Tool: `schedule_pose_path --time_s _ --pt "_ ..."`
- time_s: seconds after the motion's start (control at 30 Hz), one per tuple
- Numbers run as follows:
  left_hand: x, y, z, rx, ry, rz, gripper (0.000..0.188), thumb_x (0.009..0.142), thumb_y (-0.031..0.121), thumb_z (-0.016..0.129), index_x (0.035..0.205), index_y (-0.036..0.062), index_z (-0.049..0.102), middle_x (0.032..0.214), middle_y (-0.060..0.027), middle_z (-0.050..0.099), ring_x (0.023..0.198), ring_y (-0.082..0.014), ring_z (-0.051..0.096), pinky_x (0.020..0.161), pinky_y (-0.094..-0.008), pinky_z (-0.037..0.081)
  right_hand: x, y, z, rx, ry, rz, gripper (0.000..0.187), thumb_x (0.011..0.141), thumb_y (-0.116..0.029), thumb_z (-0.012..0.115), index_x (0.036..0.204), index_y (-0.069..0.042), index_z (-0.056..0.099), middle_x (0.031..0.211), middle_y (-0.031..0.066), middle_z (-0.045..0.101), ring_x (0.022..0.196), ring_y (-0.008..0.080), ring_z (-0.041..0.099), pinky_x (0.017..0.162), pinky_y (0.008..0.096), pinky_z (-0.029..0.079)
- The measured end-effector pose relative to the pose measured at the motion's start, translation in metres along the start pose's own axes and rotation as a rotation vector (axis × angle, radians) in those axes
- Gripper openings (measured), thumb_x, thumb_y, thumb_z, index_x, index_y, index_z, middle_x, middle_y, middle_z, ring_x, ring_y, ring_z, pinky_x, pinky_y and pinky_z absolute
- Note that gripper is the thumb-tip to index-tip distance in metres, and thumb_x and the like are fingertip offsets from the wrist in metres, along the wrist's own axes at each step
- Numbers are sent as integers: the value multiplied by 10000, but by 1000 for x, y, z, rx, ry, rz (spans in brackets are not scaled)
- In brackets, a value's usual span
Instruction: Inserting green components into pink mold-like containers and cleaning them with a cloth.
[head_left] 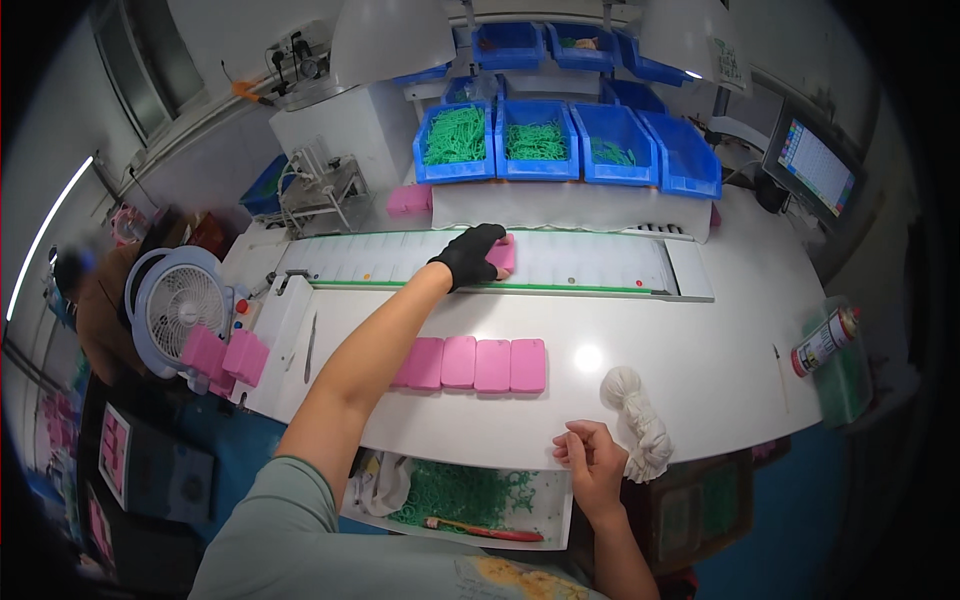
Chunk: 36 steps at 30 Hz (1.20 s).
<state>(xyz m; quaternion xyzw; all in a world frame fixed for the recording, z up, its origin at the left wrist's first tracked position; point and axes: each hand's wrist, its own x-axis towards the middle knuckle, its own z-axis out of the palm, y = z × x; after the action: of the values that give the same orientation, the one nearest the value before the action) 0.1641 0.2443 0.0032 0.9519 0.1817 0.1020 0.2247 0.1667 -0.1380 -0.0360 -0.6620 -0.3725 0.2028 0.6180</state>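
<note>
My left hand (pixel 470 256), in a black glove with bare fingertips, reaches out to the conveyor strip (pixel 370 262). Its fingers close around a pink block (pixel 503 256) on or just over the strip; I cannot tell whether the block touches it. Nearer to me, a row of pink blocks (pixel 460 363) lies side by side on the white table, its left end behind my left forearm. My right hand (pixel 592 460) is bare and hovers by the table's front edge. Its fingers are loosely bent, with nothing visible in them. Beside it lies a bundle of white cloth (pixel 640 425).
Blue bins (pixel 535 150), some with green pieces, stand behind the strip. An open drawer (pixel 555 510) holds green scraps and a red-handled tool (pixel 485 530). A fan (pixel 180 310) and stacked pink blocks (pixel 225 355) are left; a spray can (pixel 825 342) and monitor (pixel 815 165) right. Tweezers (pixel 310 345) lie left.
</note>
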Motion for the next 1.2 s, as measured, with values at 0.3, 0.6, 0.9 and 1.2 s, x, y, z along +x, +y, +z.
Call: schedule_pose_path --time_s 0.3,0.6,0.9,1.2 --pt "-30 -23 -9 -63 64 -47 678 732 137 773 1343 92 482 1382 -167 452 1300 -318 437 1084 -363 343 1 1 0 -80 15 -82 75 920 -3 569 985 31 582 769 115 690 668 160 698 593 261 559" --pt "-53 -35 -18 46 197 -65 736 706 253 811 1333 65 474 1408 -175 420 1319 -329 414 1097 -376 329 1 0 0 -119 29 -135 64 918 0 572 974 28 583 753 110 684 657 162 695 590 266 555" --pt "-113 126 40 320 51 309 825 616 632 772 996 -82 611 1309 -266 472 1268 -457 399 1025 -485 410 1 1 1 -113 38 -135 62 929 -7 561 976 28 582 759 102 683 648 138 682 584 249 546" --pt "-212 159 40 -907 60 19 601 793 24 727 1321 87 447 1214 -78 539 1138 -182 552 957 -329 481 -11 -35 3 360 -60 229 307 1027 -239 455 1118 38 552 944 137 672 842 187 682 708 268 559"
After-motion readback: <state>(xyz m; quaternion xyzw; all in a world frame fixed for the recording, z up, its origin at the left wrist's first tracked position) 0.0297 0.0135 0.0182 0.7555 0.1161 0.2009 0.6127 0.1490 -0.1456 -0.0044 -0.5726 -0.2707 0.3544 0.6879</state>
